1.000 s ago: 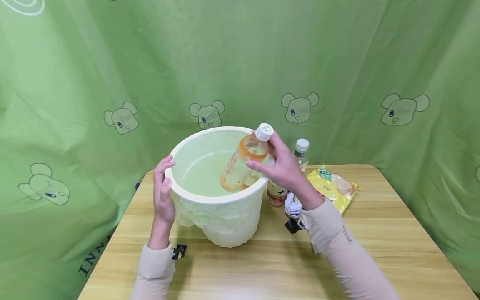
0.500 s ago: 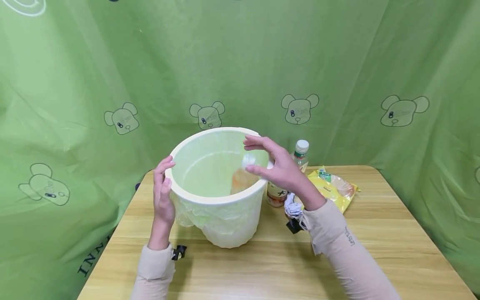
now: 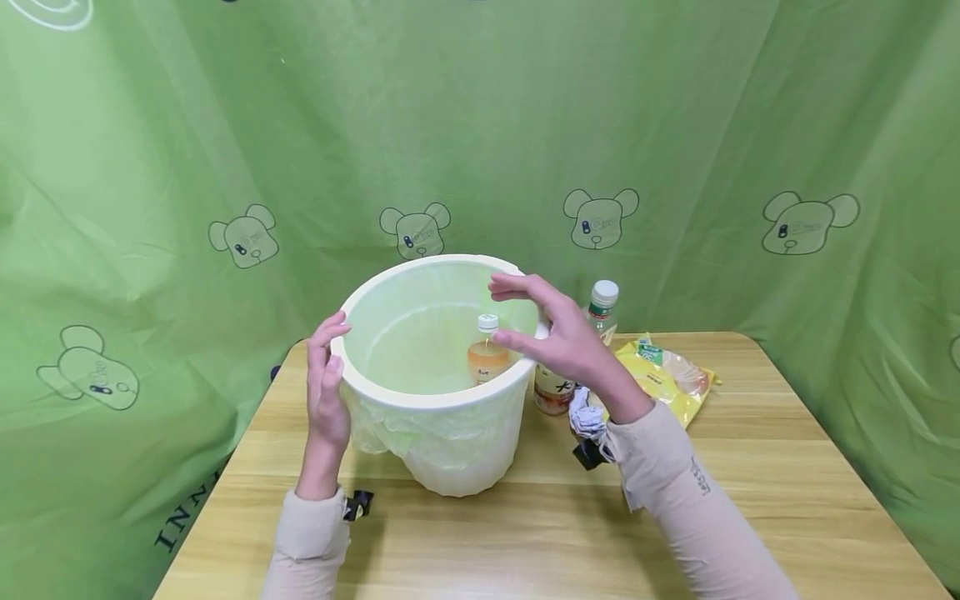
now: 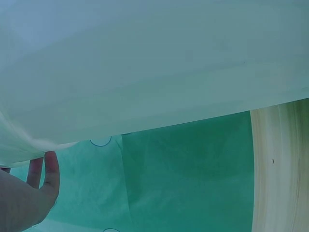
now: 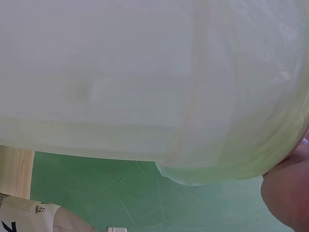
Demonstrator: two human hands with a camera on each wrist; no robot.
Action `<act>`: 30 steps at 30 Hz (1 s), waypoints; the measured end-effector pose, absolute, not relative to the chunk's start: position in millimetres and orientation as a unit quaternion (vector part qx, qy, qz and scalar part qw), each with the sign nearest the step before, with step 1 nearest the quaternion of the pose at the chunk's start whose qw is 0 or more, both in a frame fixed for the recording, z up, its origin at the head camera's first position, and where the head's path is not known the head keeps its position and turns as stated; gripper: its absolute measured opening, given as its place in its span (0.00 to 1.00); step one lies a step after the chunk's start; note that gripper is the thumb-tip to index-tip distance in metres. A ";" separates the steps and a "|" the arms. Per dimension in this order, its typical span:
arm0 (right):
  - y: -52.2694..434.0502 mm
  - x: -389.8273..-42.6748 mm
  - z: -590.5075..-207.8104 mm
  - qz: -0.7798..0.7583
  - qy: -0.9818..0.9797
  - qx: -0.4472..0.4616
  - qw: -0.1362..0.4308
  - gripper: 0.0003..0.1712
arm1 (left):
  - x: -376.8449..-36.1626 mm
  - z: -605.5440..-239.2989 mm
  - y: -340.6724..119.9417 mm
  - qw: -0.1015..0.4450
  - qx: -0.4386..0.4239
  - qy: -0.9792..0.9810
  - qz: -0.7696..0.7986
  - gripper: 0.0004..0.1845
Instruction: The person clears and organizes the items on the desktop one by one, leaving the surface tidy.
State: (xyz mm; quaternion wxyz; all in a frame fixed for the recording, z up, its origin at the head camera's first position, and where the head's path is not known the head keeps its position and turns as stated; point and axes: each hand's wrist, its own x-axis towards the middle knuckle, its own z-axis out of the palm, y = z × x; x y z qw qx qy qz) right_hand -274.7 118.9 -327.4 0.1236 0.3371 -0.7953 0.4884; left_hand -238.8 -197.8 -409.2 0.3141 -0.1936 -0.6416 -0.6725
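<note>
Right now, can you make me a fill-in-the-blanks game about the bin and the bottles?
1. The orange bottle stands inside the white ____.
2. The left hand rests on the bin's ____.
3. The right hand holds ____.
4. The second bottle beside the bin has a ____ cap.

Missing words: bin; rim; nothing; white
</note>
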 end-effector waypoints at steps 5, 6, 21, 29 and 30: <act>118.6 -274.1 -326.7 0.489 -0.793 0.338 0.130 0.38 | -239.0 -409.4 -198.1 0.315 -0.194 -0.642 -0.672 0.28; 118.6 -274.0 -326.4 0.491 -0.792 0.339 0.131 0.38 | -239.0 -409.4 -198.1 0.315 -0.193 -0.642 -0.671 0.28; 140.2 -279.1 -322.6 0.541 -0.756 0.339 0.145 0.34 | -240.3 -410.8 -199.6 0.313 -0.194 -0.641 -0.673 0.28; 156.8 -287.5 -329.7 0.567 -0.737 0.326 0.169 0.32 | -240.4 -411.4 -199.2 0.314 -0.196 -0.639 -0.674 0.29; 159.1 -288.4 -331.5 0.569 -0.739 0.319 0.169 0.31 | -240.5 -411.5 -199.3 0.313 -0.196 -0.640 -0.674 0.29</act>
